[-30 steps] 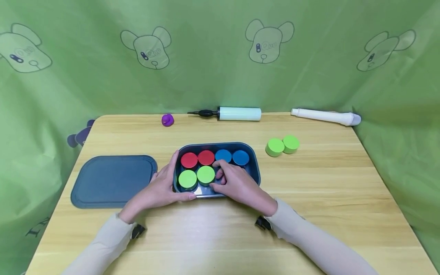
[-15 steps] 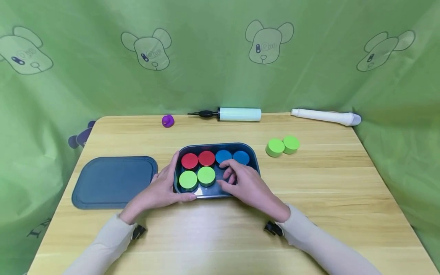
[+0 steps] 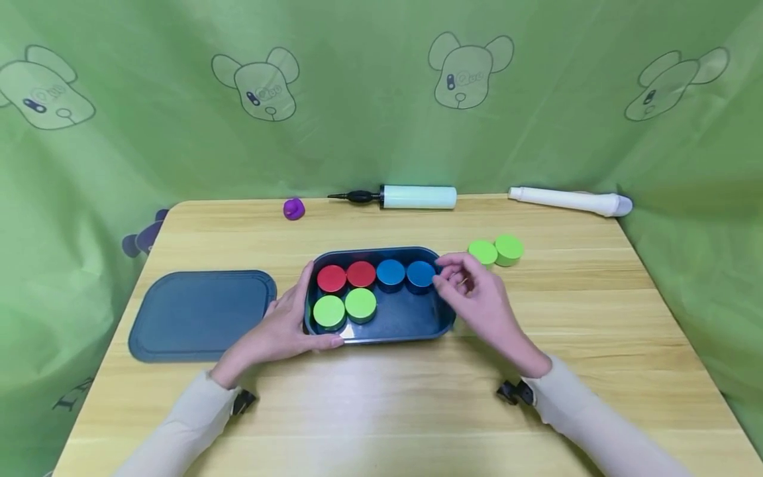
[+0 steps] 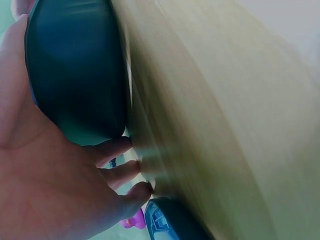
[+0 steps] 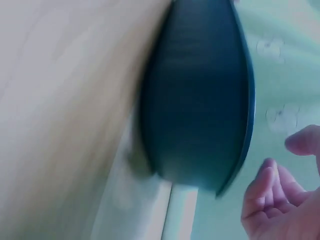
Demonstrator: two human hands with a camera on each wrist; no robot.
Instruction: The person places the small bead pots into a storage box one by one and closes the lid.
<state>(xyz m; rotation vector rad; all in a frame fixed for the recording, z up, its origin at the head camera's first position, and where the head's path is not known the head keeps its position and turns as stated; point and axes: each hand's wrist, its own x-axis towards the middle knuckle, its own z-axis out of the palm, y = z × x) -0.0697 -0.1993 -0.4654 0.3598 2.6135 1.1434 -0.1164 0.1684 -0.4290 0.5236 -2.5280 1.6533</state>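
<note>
My left hand (image 3: pixel 287 324) grips the left end of a dark blue box (image 3: pixel 411 328), its thumb along the front rim and fingers round the end wall. In the left wrist view the box's outer wall (image 4: pixel 80 65) sits against the hand. Inside stand two red round blocks (image 3: pixel 331 279), two blue round blocks (image 3: pixel 390 272) along the back, and two green round blocks (image 3: pixel 330 312) at front left. My right hand (image 3: pixel 479 298), fingers loosely curled with nothing between them, hovers over the box's right end, close to the right blue block.
Two more green round blocks (image 3: pixel 508 250) lie on the table behind my right hand, partly hidden by it. A dark blue lid (image 3: pixel 203 318) lies at left. Along the back edge are a purple toy duck (image 3: pixel 293 209), a hand pump (image 3: pixel 417 197) and a white stick-like object (image 3: pixel 566 200).
My right hand has moved from the green block inside the box rightward to the box's right end, leaving that block in place. The left hand stays on the box.
</note>
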